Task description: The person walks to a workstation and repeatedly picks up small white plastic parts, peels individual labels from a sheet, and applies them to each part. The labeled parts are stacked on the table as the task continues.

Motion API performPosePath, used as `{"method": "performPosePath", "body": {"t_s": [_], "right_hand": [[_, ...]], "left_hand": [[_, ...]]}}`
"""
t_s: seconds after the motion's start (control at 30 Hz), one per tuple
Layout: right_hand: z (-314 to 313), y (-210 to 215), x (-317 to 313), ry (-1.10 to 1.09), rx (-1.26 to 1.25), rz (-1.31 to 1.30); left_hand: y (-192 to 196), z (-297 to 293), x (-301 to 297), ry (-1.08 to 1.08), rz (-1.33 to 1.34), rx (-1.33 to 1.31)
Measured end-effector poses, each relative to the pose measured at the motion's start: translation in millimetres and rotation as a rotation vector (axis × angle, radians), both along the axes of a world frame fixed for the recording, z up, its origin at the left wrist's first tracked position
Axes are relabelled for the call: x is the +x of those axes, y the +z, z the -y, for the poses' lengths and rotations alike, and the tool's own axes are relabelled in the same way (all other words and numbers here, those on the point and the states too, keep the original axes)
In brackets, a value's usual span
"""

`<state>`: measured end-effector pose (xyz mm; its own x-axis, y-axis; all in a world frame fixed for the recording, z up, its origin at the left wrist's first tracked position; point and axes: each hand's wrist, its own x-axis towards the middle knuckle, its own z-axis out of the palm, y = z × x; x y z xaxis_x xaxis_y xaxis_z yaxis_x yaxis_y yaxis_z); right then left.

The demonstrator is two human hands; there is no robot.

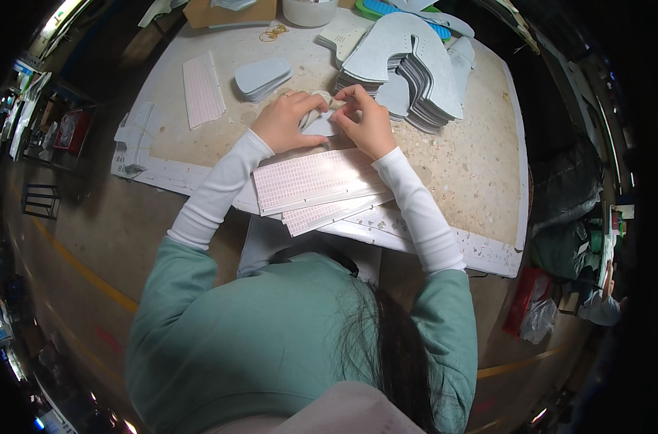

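Both of my hands are together over the table, fingers bent around a small beige-grey piece with a white face (327, 124); its exact kind is partly hidden by the fingers. My left hand (287, 121) curls around its left side, thumb pointing right along the near edge. On the other side, my right hand (369, 124) pinches at it with thumb and fingertips. Just below the hands lie overlapping pink-printed label sheets (311, 177), reaching past the table's near edge. Close beyond my right hand rises a tall stack of curved grey shoe-upper pieces (434, 87).
Left of the hands are a small stack of rounded grey pieces (262, 77) and another label sheet (203, 90). Yellow rubber bands (273, 33), a cardboard box (231, 14) and a white tub (309, 12) stand at the back. A red crate (526, 300) is on the floor to the right.
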<state>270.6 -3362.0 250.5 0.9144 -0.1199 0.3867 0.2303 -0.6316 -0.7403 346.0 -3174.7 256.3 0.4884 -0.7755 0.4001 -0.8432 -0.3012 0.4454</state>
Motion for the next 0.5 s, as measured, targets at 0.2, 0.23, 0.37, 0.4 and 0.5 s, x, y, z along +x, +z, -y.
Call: {"method": "performPosePath", "body": {"t_s": [0.2,0.23,0.37,0.4,0.5], "right_hand": [[3.3,0.8,-2.5,0.04,0.152,-0.127],[3.1,0.8,-2.5,0.04,0.149,-0.127],[2.2,0.2,-2.0,0.028,0.153,-0.133],[2.3,0.0,-2.0,0.032,0.159,-0.133],[2.1,-0.2,-2.7,0.029,0.162,-0.136]], "left_hand": [[-1.6,-1.9,-0.6,0.036,-0.004,0.059],[-2.2,-2.1,-0.8,0.05,0.004,0.079],[-5.5,-3.1,-2.6,0.056,0.061,0.11],[-6.5,-3.2,-3.1,0.043,0.069,0.075],[-8.8,-3.0,-3.4,0.017,0.088,0.01]]}}
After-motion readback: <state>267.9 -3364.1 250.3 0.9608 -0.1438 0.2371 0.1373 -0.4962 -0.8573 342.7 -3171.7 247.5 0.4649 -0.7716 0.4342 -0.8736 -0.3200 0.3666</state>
